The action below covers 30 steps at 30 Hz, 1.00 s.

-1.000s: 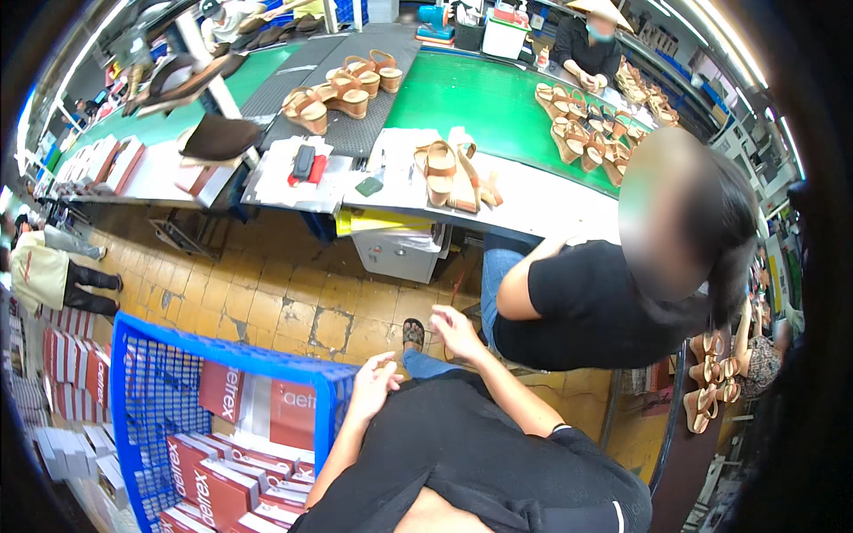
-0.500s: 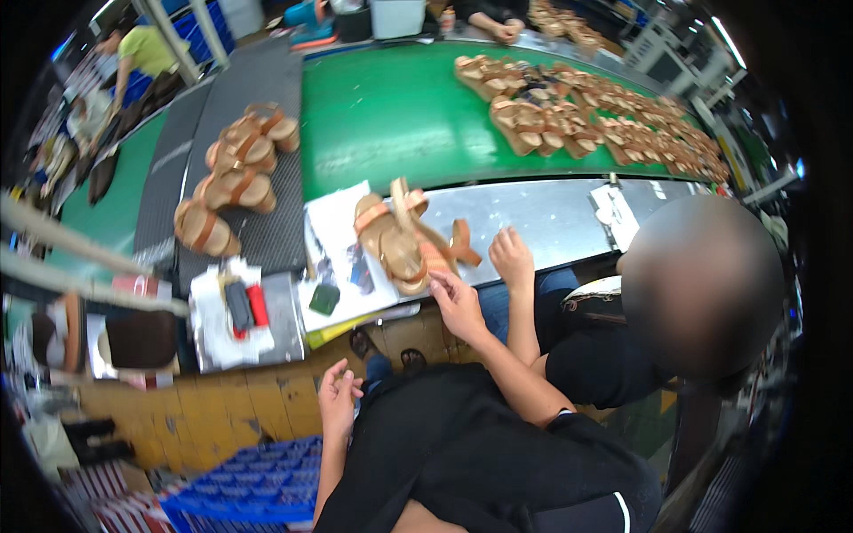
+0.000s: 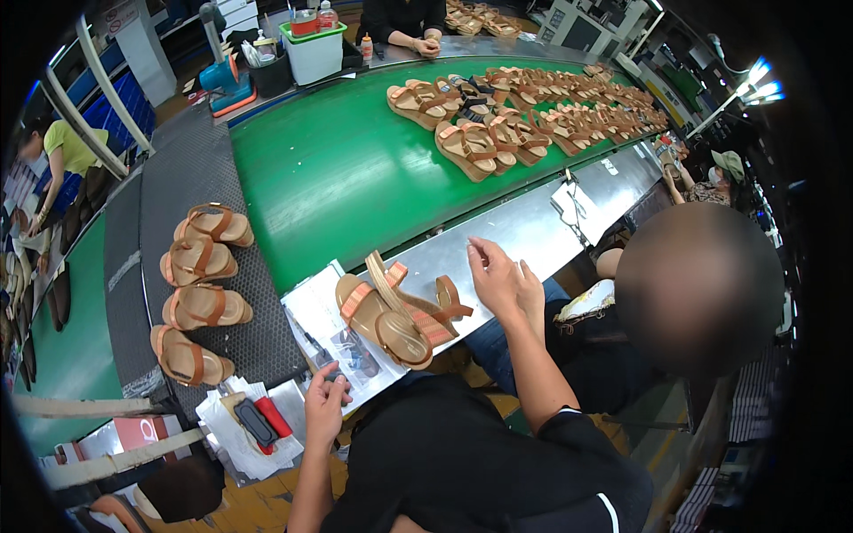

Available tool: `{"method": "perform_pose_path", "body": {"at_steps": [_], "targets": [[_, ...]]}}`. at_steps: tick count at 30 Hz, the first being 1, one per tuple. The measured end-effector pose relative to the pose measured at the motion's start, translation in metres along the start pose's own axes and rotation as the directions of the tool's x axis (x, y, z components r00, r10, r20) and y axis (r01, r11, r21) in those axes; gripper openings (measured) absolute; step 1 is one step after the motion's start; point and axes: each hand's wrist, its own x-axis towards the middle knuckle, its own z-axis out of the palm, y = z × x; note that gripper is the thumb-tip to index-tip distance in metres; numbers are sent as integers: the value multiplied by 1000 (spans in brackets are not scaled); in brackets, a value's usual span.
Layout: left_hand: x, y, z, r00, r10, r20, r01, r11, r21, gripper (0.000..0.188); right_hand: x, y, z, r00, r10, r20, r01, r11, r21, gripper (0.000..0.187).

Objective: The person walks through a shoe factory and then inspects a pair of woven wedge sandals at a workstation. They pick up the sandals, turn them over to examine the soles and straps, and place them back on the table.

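My left hand (image 3: 325,400) is at the near edge of the work surface, empty, with its fingers apart, close to the printed sheet (image 3: 306,311). My right hand (image 3: 494,277) hovers above the metal ledge with its fingers loosely extended and nothing visible in them. It overlaps the hand (image 3: 531,293) of a person seated at my right. Between my hands is a pair of tan wedge sandals with brown and orange straps: one sandal (image 3: 382,327) shows its footbed, while the other sandal (image 3: 418,302) lies on its side against it. Neither hand touches them.
Several similar sandals (image 3: 206,306) line the dark textured mat (image 3: 267,333) at left. Rows of sandals (image 3: 498,142) stand on the green conveyor (image 3: 329,151). A red-and-black object (image 3: 258,422) lies on papers near my left arm. A person (image 3: 404,27) sits across the belt.
The view has swung round. My right hand has left the sandals and moved right, beside the other person's hand. My left hand has come up to the work surface's edge.
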Motion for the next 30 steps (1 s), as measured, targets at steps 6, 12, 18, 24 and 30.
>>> {"method": "perform_pose_path", "body": {"at_steps": [6, 12, 18, 24, 30], "targets": [[24, 20, 21, 998, -38, -49, 40, 999, 31, 35, 99, 89, 6, 993, -3, -119, -17, 986, -164, 23], [46, 23, 30, 980, -104, -168, 109, 994, 22, 36, 248, 145, 15, 985, 118, -130, -165, 875, -456, 34], [56, 22, 31, 945, -171, -280, 176, 984, -6, 32, 323, 199, 43, 919, 390, -61, -323, 653, -685, 41], [60, 7, 32, 921, -219, -323, 227, 974, -14, 34, 319, 236, 77, 921, 366, -133, -336, 576, -745, 34], [55, 10, 35, 953, -119, -278, 130, 991, 22, 34, 329, 204, 53, 878, 478, 7, -372, 692, -619, 29]]}}
